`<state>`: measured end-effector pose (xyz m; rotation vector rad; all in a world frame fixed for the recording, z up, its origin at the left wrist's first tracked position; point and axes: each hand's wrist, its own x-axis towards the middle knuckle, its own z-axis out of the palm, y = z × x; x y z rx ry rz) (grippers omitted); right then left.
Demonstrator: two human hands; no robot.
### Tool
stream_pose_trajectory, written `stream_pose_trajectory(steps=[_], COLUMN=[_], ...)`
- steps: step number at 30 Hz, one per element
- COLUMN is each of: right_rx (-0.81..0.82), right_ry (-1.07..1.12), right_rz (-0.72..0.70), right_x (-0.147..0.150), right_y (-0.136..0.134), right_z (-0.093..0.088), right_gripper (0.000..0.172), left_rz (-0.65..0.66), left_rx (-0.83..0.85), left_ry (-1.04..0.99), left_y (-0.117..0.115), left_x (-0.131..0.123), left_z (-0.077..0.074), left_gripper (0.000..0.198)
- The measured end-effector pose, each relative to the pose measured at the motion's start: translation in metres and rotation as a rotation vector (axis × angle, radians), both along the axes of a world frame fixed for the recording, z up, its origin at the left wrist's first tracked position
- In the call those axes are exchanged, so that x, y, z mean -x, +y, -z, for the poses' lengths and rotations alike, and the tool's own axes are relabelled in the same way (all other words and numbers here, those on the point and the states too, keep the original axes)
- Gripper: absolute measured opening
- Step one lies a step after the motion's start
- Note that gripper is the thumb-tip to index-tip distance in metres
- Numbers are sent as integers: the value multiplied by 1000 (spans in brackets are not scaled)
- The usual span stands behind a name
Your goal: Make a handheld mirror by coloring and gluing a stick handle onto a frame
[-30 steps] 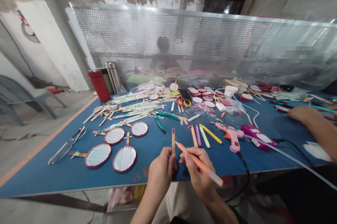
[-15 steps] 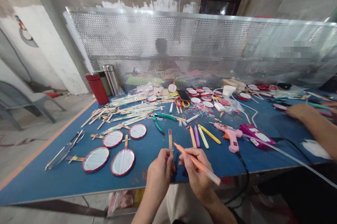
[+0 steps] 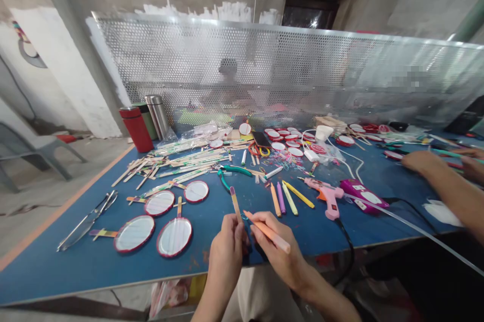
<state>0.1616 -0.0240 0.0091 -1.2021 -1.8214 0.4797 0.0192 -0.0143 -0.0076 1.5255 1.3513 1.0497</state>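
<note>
My left hand (image 3: pixel 228 241) grips the lower end of a wooden craft stick (image 3: pixel 235 202), which stands up with a purple tip and a yellowish band below it. In my right hand (image 3: pixel 278 246) is an orange marker (image 3: pixel 270 233), held like a pen, its tip close beside the stick; whether they touch I cannot tell. Beyond my right hand lie a capped orange marker (image 3: pixel 275 200), a purple marker (image 3: pixel 281 198), a pale yellow marker (image 3: pixel 290 198) and a yellow marker (image 3: pixel 298 194). Teal pliers (image 3: pixel 235 171) lie just past the stick.
Several round red-rimmed mirrors (image 3: pixel 174 237) with stick handles lie at left, beside metal tongs (image 3: pixel 86 221). Loose craft sticks (image 3: pixel 189 163) pile behind. At right are a pink glue gun (image 3: pixel 325 195), a purple device (image 3: pixel 363 196) with cords, and another person's arm (image 3: pixel 440 176).
The craft stick now leans left, and the orange marker has shifted left with my right hand, its tip nearer the stick. The view has tilted slightly upward.
</note>
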Motion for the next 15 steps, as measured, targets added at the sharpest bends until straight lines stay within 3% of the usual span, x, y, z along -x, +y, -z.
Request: stream_pose_trajectory(steps=[2, 4, 8, 10, 12, 15], right_rx=[12, -21, -123, -183, -241, -319], right_ry=[-254, -444, -450, -451, -456, -463], right_rz=[-74, -6, 286, 385, 423, 389], right_x=[-12, -26, -53, -59, -55, -34], right_y=[10, 37, 116, 140, 137, 92], right_z=[-23, -55, -123, -142, -139, -97], right_gripper=[16, 10, 17, 23, 35, 23], left_rz=[10, 21, 15, 12, 10, 35], left_rx=[-2, 8, 8, 0, -1, -15], left_ry=[-16, -26, -7, 10, 7, 9], left_y=[1, 1, 1, 1, 2, 3], left_x=[0, 0, 0, 0, 1, 1], left_z=[1, 0, -2, -2, 0, 2], left_gripper=[25, 25, 24, 24, 24, 25])
